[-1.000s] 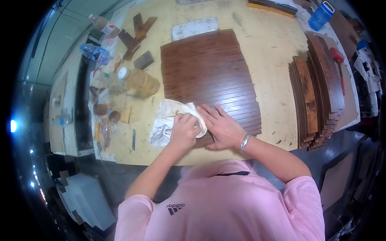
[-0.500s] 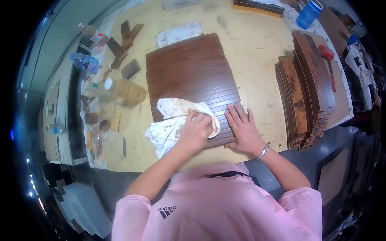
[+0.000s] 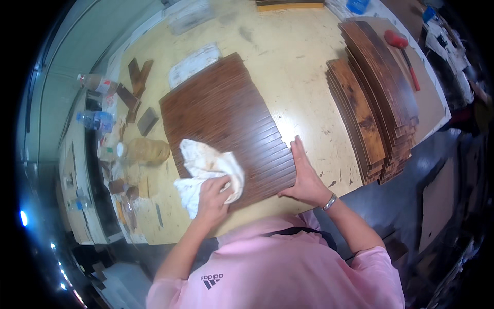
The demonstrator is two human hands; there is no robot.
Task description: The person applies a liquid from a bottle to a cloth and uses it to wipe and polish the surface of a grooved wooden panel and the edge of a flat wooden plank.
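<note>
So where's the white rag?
In the head view, the white rag is left of centre, bunched in the left hand over the near left corner of the brown slatted panel.

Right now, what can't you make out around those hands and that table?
All in the head view:
Part of the brown panel: covered by the white cloth.
Fingertips of the left hand: hidden by the cloth and curled fingers.
Top of the blue jug: cut off by the upper edge.

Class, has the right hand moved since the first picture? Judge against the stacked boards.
Yes, rightward: the right hand was beside the cloth; now at the right edge of the brown panel, nearer the stacked boards.
</note>
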